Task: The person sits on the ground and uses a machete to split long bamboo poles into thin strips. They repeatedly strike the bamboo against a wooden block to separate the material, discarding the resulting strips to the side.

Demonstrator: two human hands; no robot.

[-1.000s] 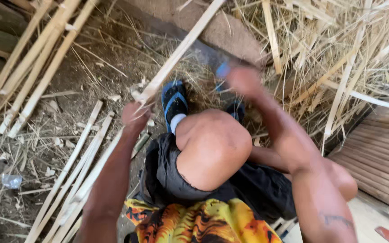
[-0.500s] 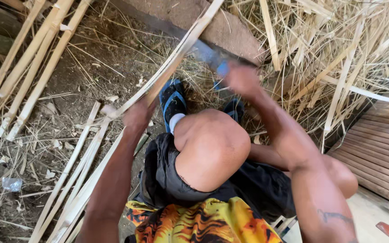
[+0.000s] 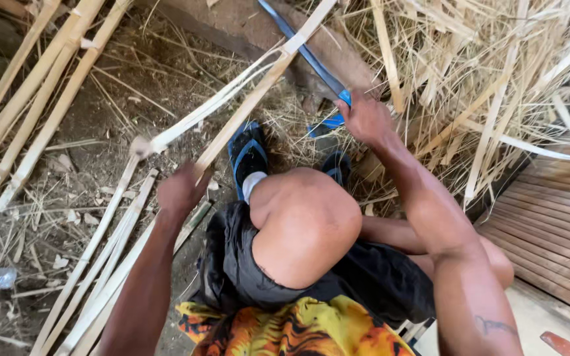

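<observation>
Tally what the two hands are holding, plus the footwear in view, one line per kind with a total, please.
Long split pale bamboo strip, gripped by the left hand: 1
Long dark-bladed knife with a blue handle, gripped by the right hand: 1
Blue and black shoes: 2
Total: 4

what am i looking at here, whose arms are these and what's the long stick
There is no machine here. The one picture comes from a camera worn on a person's head, looking down at their own arms and bent knee. The left hand grips a long pale split bamboo strip. The right hand holds the blue handle of a long dark blade set against that strip. More cut pale bamboo strips lie on the dirt ground, with a heap of dry straw-coloured shavings at the right.
</observation>
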